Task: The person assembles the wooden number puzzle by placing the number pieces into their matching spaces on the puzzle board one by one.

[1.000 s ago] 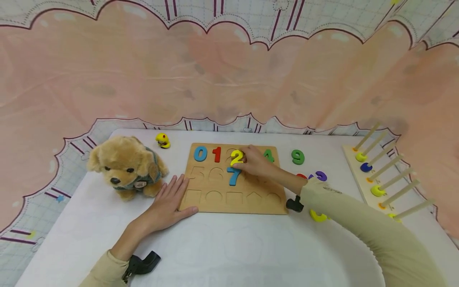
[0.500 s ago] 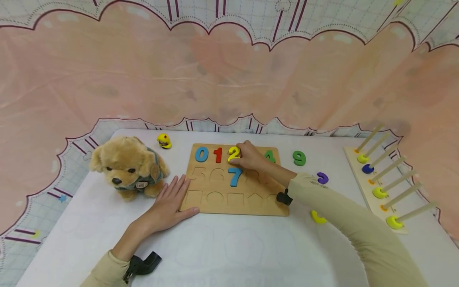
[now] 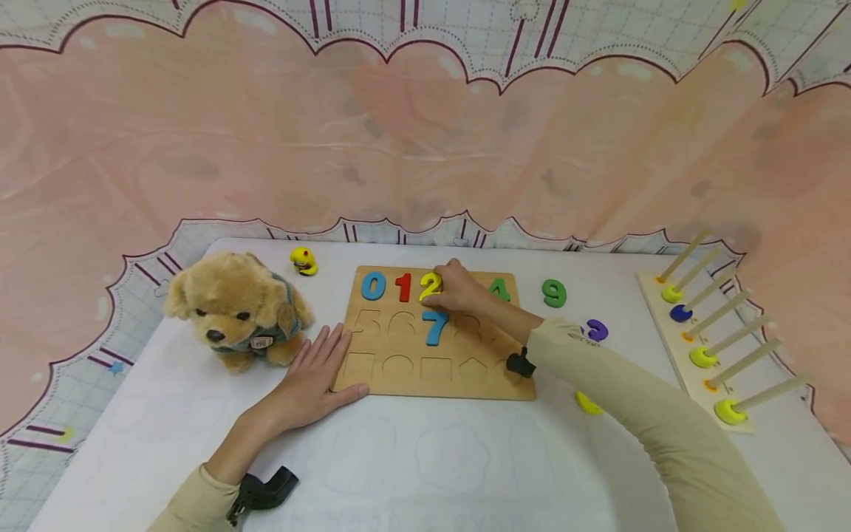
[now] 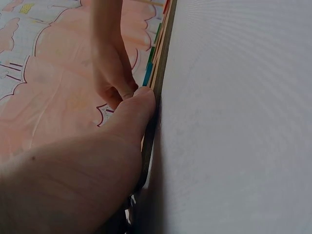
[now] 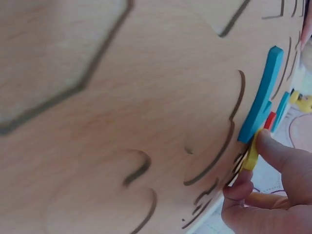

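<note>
A wooden number puzzle board [image 3: 465,389] lies on the white table. My right hand [image 3: 460,288] pinches a yellow number 2 [image 3: 430,284] between thumb and fingers, over the top row beside the red 1 [image 3: 403,287]. In the right wrist view the yellow 2 [image 5: 251,155] stands close to the board's surface; whether it sits in its recess I cannot tell. A blue 7 [image 3: 435,328] lies just below, in the middle row. Spread flat, my left hand [image 3: 307,384] rests at the board's left edge, its thumb along the lower corner. A blue 0 [image 3: 373,285] and a green 4 [image 3: 499,289] share the top row.
Right of the board lie a green 9 [image 3: 554,293], a purple number [image 3: 597,330] and a yellow piece [image 3: 588,403], partly behind the sleeve. A peg stand [image 3: 694,362] with rings is at far right. A plush dog [image 3: 233,310] and yellow duck [image 3: 303,261] stand left.
My right hand has moved slightly left and up with the yellow 2, from just above the blue 7 to the spot beside the red 1. The left hand has stayed put.
</note>
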`<state>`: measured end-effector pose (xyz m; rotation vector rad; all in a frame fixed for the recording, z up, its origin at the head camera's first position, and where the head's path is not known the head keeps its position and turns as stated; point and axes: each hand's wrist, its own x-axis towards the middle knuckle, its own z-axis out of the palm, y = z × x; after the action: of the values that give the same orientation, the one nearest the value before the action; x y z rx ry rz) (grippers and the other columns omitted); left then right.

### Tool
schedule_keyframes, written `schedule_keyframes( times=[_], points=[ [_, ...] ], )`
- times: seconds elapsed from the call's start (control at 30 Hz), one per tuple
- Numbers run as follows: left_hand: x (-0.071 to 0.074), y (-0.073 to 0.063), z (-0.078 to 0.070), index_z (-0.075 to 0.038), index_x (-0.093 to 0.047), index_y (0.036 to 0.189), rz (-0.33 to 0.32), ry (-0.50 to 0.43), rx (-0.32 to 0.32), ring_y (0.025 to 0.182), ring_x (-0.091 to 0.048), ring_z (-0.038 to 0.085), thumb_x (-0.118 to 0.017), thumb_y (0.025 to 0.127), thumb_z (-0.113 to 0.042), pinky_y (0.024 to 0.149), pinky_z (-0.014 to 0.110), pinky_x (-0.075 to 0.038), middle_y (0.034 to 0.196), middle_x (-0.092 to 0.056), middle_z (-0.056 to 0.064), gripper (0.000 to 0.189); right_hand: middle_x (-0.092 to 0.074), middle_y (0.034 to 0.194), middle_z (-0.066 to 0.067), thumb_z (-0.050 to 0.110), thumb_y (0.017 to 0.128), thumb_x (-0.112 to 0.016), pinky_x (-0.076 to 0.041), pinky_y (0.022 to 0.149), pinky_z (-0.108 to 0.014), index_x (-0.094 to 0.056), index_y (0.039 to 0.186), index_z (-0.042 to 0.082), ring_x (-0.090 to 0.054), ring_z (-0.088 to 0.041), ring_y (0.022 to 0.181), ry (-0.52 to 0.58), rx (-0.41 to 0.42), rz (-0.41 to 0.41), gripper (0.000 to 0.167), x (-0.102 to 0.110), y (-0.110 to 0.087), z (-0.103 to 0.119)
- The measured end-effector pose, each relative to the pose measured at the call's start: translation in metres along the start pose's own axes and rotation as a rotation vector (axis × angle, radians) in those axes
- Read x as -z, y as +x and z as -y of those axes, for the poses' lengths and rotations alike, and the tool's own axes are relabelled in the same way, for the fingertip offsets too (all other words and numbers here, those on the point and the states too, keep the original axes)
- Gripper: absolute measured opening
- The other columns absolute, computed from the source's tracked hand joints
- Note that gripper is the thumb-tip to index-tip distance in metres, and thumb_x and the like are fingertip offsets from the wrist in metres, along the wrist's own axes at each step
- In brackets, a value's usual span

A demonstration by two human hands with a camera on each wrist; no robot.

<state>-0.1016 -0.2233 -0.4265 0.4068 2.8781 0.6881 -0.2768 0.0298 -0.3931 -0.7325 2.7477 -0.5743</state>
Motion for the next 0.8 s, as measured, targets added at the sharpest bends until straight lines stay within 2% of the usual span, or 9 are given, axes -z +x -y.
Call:
schedule_keyframes(
  times=[0.1,0.2,0.33,0.4,0.5,0.7,0.8],
  points=[
    [-0.001,0.001,-0.001,-0.004,-0.016,0.155,0.001,-0.002,-0.005,0.152,-0.002,0.039,-0.055,0.090,-0.060,0.120,0.060,-0.002,0.164,-0.008,0.018,0.094,-0.050,0.110,-0.018,0.033,0.088,-0.071,-0.038,0.071,-0.023,-0.058,0.122,-0.005,-0.045,-0.021,0.093,-0.025,-0.030,0.043,0.053,0.003,-0.002,0.000],
    [-0.003,0.003,-0.001,-0.004,-0.016,0.155,0.004,-0.003,-0.009,0.152,-0.002,0.039,-0.055,0.090,-0.060,0.120,0.060,-0.002,0.164,-0.008,0.018,0.094,-0.045,0.119,-0.020,0.038,0.087,-0.070,-0.042,0.075,-0.026,-0.054,0.130,-0.005,-0.046,-0.024,0.099,-0.047,-0.077,0.075,0.063,0.005,-0.007,0.002],
    [-0.006,0.004,-0.002,-0.004,-0.016,0.155,0.008,-0.007,-0.010,0.152,-0.002,0.039,-0.055,0.090,-0.061,0.120,0.059,-0.002,0.164,-0.008,0.017,0.095,-0.042,0.135,-0.023,0.043,0.085,-0.071,-0.050,0.092,-0.035,-0.042,0.143,-0.004,-0.046,-0.031,0.116,-0.057,-0.097,0.014,0.081,0.010,-0.023,0.000],
    [-0.007,0.004,-0.002,-0.004,-0.016,0.155,0.008,-0.010,-0.010,0.152,-0.002,0.038,-0.055,0.090,-0.062,0.120,0.059,-0.002,0.164,-0.008,0.017,0.095,-0.038,0.143,-0.024,0.042,0.085,-0.072,-0.049,0.101,-0.040,-0.035,0.147,-0.005,-0.045,-0.034,0.125,-0.029,-0.089,-0.027,0.085,0.013,-0.039,-0.004],
    [-0.009,0.005,-0.002,-0.004,-0.016,0.155,0.013,-0.012,-0.010,0.152,-0.002,0.039,-0.055,0.089,-0.062,0.120,0.060,-0.001,0.164,-0.007,0.017,0.096,-0.033,0.148,-0.025,0.040,0.086,-0.073,-0.048,0.104,-0.046,-0.031,0.149,-0.004,-0.045,-0.036,0.129,0.030,-0.077,-0.061,0.087,0.016,-0.071,-0.017],
    [-0.006,0.006,0.000,-0.005,-0.015,0.156,0.017,0.005,0.014,0.152,0.000,0.039,-0.053,0.088,-0.066,0.120,0.059,-0.001,0.164,-0.006,0.018,0.099,-0.036,0.144,-0.026,0.036,0.085,-0.074,-0.046,0.102,-0.055,-0.034,0.148,-0.003,-0.045,-0.039,0.127,0.103,-0.058,-0.126,0.084,0.022,-0.139,-0.054],
    [-0.004,0.005,0.002,-0.004,-0.015,0.156,0.009,0.007,0.020,0.152,-0.001,0.039,-0.054,0.088,-0.066,0.120,0.060,-0.002,0.164,-0.007,0.019,0.099,-0.036,0.144,-0.025,0.039,0.084,-0.075,-0.047,0.100,-0.058,-0.036,0.148,0.002,-0.047,-0.041,0.126,0.124,-0.113,-0.129,0.083,0.023,-0.167,-0.072]
  ],
)
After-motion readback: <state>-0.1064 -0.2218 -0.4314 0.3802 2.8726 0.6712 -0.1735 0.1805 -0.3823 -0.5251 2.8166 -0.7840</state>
